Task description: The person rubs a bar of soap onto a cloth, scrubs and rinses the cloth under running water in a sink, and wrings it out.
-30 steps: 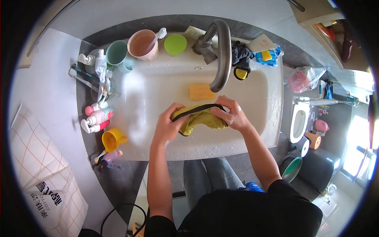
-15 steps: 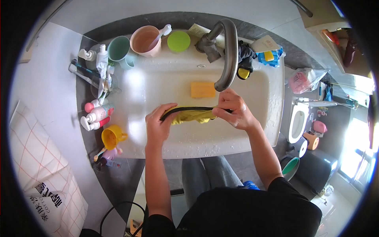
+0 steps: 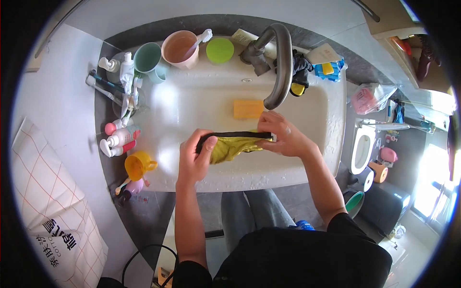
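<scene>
Cloth (image 3: 229,148) edged in black now stretches straighter between left hand (image 3: 193,156) and right hand (image 3: 285,136), each pinching one end, seemingly better spread for handling.

A yellow-green cloth (image 3: 230,148) with a black edge is held stretched between the fingers of the left hand (image 3: 193,156) and those of the right hand (image 3: 284,136), over a white sink (image 3: 288,168). Just beyond the right fingers, the end of a faucet (image 3: 286,62) is seen near an orange block (image 3: 248,109). Well beyond the left fingers, a teal cup (image 3: 150,62) and a pink cup (image 3: 180,50) are set
</scene>
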